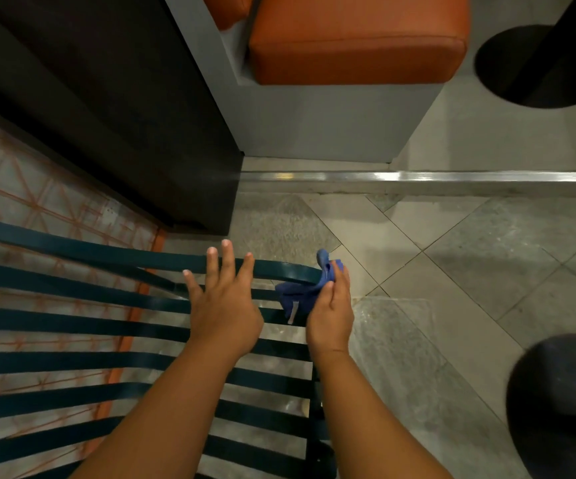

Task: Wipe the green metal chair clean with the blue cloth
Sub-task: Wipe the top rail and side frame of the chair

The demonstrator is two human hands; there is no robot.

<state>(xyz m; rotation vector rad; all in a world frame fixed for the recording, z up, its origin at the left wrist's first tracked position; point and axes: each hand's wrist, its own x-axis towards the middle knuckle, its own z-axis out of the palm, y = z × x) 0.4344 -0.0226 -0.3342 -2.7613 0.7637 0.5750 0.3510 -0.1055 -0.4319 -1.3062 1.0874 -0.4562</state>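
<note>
Grey floor tiles [452, 236] surround a green metal chair [72, 323], where a right hand [329, 312] pinches a blue cloth [309, 288] against the curved top rail; the left hand [222, 305] rests flat, fingers spread. Most slats seemingly await wiping.

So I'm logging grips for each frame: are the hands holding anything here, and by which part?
The right hand pinches the blue cloth by its bunched upper end at the chair rim. The left hand, fingers spread, holds nothing.
</note>
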